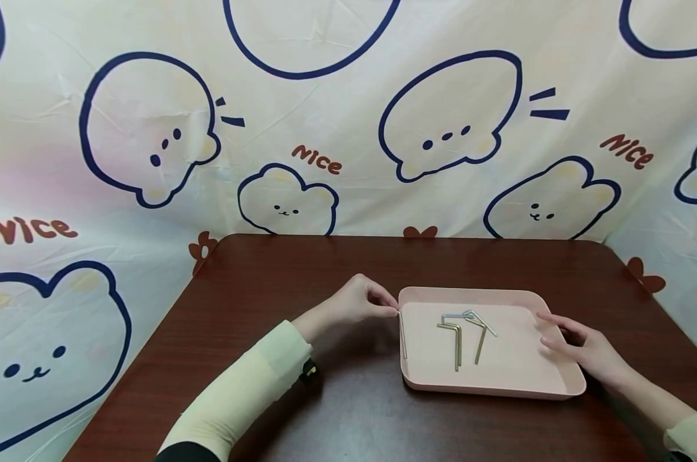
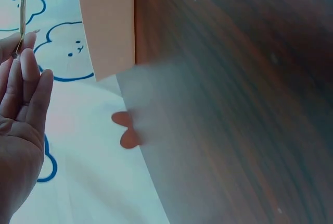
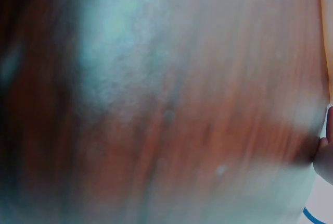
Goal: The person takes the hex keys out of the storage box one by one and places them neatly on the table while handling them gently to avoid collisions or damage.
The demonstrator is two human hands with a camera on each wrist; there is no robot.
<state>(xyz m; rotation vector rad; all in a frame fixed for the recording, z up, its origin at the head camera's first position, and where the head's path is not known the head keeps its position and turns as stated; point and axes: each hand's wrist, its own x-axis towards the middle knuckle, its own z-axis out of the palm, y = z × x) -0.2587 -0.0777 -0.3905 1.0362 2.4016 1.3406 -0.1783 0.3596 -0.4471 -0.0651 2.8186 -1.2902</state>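
At the left end of a pink tray [image 1: 515, 372], my left hand [image 1: 356, 300] pinches a brass-coloured hex key [image 1: 404, 337] between thumb and fingertips. The key's long arm hangs down along the tray's left wall. In the left wrist view the same hex key [image 2: 23, 10] rises from the fingertips of the left hand [image 2: 23, 109]. My right hand [image 1: 593, 350] holds the tray's right rim, with thumb and a finger reaching over the inside. Several more hex keys, silver [image 1: 483, 323] and brass-coloured [image 1: 458, 350], lie in a loose cluster on the tray's floor.
The tray stands on a dark brown wooden table [image 1: 348, 410], right of its middle. A light cloth [image 1: 348, 115] printed with cartoon bears hangs behind the table and along its sides.
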